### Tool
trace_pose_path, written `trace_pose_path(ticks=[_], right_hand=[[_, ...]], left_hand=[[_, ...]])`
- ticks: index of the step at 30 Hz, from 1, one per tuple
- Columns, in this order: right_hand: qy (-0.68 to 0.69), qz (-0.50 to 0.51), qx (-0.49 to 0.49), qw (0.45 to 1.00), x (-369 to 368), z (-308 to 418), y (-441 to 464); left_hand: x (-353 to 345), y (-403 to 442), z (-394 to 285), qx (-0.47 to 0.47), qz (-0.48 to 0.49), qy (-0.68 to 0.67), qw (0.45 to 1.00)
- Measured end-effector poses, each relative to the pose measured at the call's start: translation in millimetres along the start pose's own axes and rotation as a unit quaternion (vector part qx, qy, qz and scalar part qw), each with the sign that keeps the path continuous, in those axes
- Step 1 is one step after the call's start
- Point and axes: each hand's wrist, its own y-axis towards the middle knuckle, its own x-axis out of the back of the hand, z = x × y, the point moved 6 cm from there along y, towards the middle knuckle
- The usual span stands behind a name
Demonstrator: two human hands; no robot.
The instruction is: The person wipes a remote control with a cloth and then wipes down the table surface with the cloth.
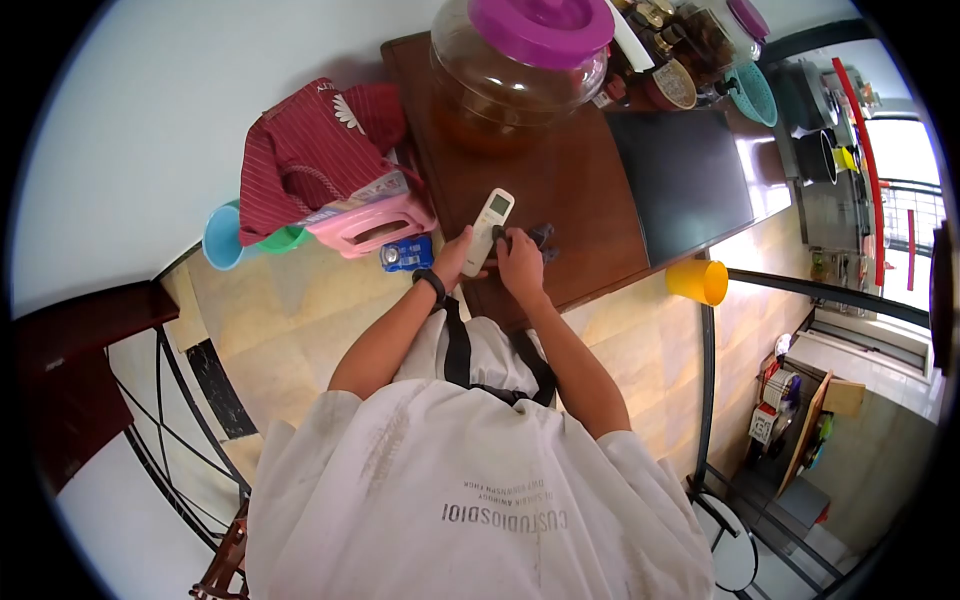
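Note:
A white remote control [486, 232] with a small grey screen is held upright over the front edge of the brown wooden table [590, 180]. My left hand [455, 258] is wrapped round its lower left side, with a black band on the wrist. Against the remote's right side is my right hand [520, 264], its fingers curled around a small dark item that is too small to make out. Just right of that hand, a dark crumpled thing [543, 238] lies on the table.
A large glass jar [500, 90] with a purple lid stands at the table's back. Left are a red striped cloth [315, 160], a pink basket [375, 225] and a blue package [406, 253]. A yellow bin [697, 282] is beyond the table's right edge.

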Motion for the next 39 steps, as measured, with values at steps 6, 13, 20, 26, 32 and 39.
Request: trace_pose_path(ticks=[6,13,20,26,32,39], right_hand=[[-0.1,0.09,0.148,0.98,-11.8,32.6,-39.2],[-0.028,0.027,0.061,0.997,-4.1,11.1,-24.2],[-0.137,0.226,0.15,0.953,-34.5,44.7,-62.0],[0.024,0.186,0.065,0.98,15.0,5.1,-48.6],[0.176,0.058,-0.122,0.975,28.7,-26.2,-34.7],[0.515,0.144,-0.319,0.783,-2.9,-45.1,-38.0]], left_hand=[[10.4,15.0,7.3,-0.05,0.007,0.008,0.999],[5.0,7.2,3.1,0.0,0.012,-0.04,0.999],[-7.2,7.2,-2.8,-0.051,0.07,0.005,0.996],[-10.6,-0.9,-4.4,0.012,0.145,-0.1,0.984],[-28.8,-9.8,-20.3,-0.02,0.146,0.008,0.989],[-20.7,-6.6,-9.2,-0.02,0.03,0.163,0.986]])
